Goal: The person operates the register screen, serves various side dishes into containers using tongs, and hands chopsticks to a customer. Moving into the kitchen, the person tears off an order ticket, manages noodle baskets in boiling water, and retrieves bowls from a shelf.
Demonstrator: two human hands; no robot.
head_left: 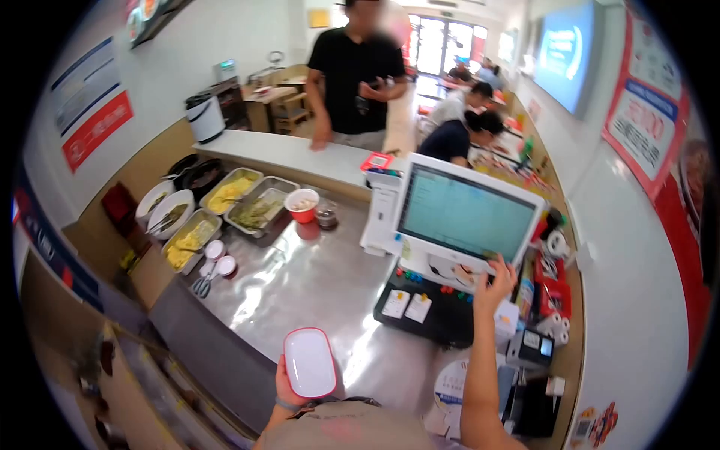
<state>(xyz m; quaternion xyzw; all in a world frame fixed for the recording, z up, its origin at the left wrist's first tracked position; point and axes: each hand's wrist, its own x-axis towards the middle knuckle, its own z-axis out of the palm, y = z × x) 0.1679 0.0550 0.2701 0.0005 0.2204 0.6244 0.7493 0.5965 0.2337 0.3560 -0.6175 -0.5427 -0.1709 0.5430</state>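
Observation:
My left hand [286,386] holds a white oblong dish with a red rim [310,363] by its left side, low over the steel counter [300,281]. The dish looks empty. At the right, my right hand [495,279] is raised to the lower edge of a white touchscreen monitor [465,214], fingers apart, with a fingertip at the screen. Below the monitor lies a black tray or drawer top [442,319] with two small white cards on it.
Metal food trays [259,210], white bowls [171,212], a red tub [302,205] and scissors [201,286] are at the counter's left. A person [356,75] stands behind the white ledge [277,154]. Small devices [530,349] line the right wall.

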